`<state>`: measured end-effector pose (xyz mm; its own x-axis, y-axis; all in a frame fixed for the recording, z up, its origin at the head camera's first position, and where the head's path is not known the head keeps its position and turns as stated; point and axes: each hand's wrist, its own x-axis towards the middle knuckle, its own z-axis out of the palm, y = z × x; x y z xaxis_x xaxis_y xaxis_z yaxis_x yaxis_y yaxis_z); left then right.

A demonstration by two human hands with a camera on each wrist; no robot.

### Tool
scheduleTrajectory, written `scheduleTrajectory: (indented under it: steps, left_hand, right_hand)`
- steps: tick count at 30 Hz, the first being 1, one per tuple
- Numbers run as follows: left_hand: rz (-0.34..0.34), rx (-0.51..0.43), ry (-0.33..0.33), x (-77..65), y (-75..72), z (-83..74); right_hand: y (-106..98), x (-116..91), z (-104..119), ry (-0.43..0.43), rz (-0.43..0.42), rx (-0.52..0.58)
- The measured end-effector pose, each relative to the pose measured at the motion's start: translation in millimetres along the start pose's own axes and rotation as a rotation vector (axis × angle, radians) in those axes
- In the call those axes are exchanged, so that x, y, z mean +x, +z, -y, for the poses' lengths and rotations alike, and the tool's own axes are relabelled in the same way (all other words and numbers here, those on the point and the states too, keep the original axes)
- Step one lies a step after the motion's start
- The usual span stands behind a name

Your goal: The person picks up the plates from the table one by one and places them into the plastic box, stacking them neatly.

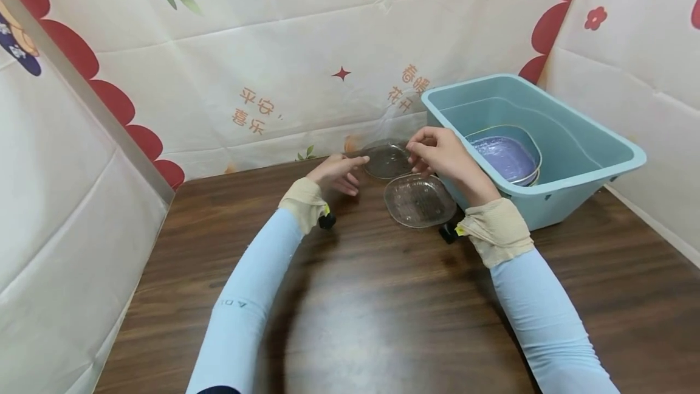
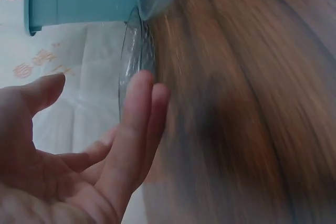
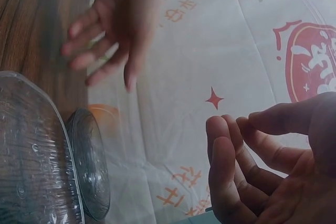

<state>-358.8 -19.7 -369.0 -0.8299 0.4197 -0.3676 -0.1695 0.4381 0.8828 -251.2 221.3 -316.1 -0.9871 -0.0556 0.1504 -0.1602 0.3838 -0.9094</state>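
Two clear shallow dishes lie on the table near the wall. The nearer dish (image 1: 420, 202) has a ridged surface, and it stands beside the bin. Behind it, close to the cloth, is the far dish (image 1: 387, 162). My left hand (image 1: 340, 174) hovers just left of the far dish, thumb spread from the fingers, holding nothing. Above the dishes, by the bin's near left corner, my right hand (image 1: 442, 154) has loosely bent fingers. Nothing shows between the right thumb and fingertips (image 3: 223, 153) in the right wrist view.
A light blue bin (image 1: 579, 190) stands at the right against the wall. Inside it is a yellow-rimmed container (image 1: 505, 154) with a purple bottom. Printed cloth (image 1: 306, 72) covers the walls around the brown wooden table (image 1: 350, 297).
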Motion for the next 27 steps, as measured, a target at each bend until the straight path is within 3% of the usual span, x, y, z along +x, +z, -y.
scheduleTrajectory:
  steps: [5,10,18,21,27]
  left_hand:
    - [-0.031,-0.017,-0.049,14.2,23.0,-18.7]
    - [-0.077,-0.007,-0.062,24.7,36.1,-20.5]
    - [-0.237,0.046,-0.038,49.4,32.6,-9.4]
    - [-0.255,0.039,-0.03,57.1,31.2,-9.0]
    - [-0.249,0.046,-0.023,59.0,29.4,-11.5]
  right_hand:
    - [-4.8,-4.1,3.8,-0.01,0.015,-0.013]
    - [-4.8,-8.0,2.6,-0.01,0.027,-0.011]
    - [-1.4,-6.8,-2.4,-0.01,0.023,-0.03]
    - [-1.8,-6.2,-2.7,-0.012,0.008,-0.036]
    - [-2.3,-6.6,-1.9,-0.013,0.001,-0.037]
